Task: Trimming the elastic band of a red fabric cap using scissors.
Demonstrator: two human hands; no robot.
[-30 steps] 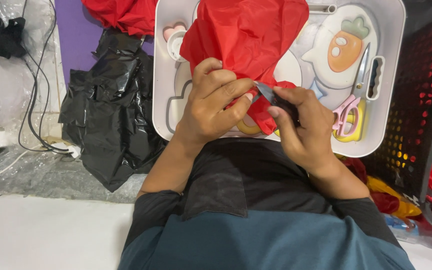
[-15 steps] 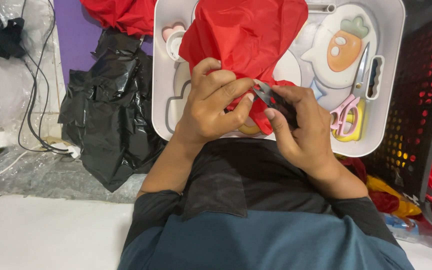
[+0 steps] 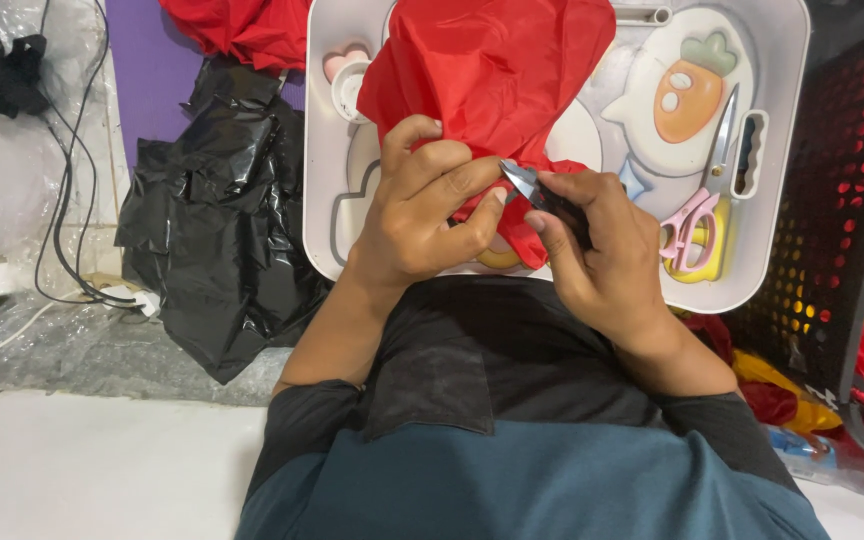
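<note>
Evidently the left hand (image 3: 422, 215) pinches the red fabric (image 3: 492, 75) (thin, limp, likely slippery) over the white tray (image 3: 782, 150), best gripped bunched, while the right hand (image 3: 597, 250) closes on a small blade (image 3: 522, 180).

A white tray (image 3: 792, 200) carries pink-handled scissors (image 3: 697, 215), red cloth (image 3: 492, 70) and a carrot-shaped piece (image 3: 690, 95).

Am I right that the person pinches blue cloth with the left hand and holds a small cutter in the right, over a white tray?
Not quite: the head view shows the cloth is red, not blue. The left hand pinches it, the right hand holds the small cutter, over the white tray.
</note>
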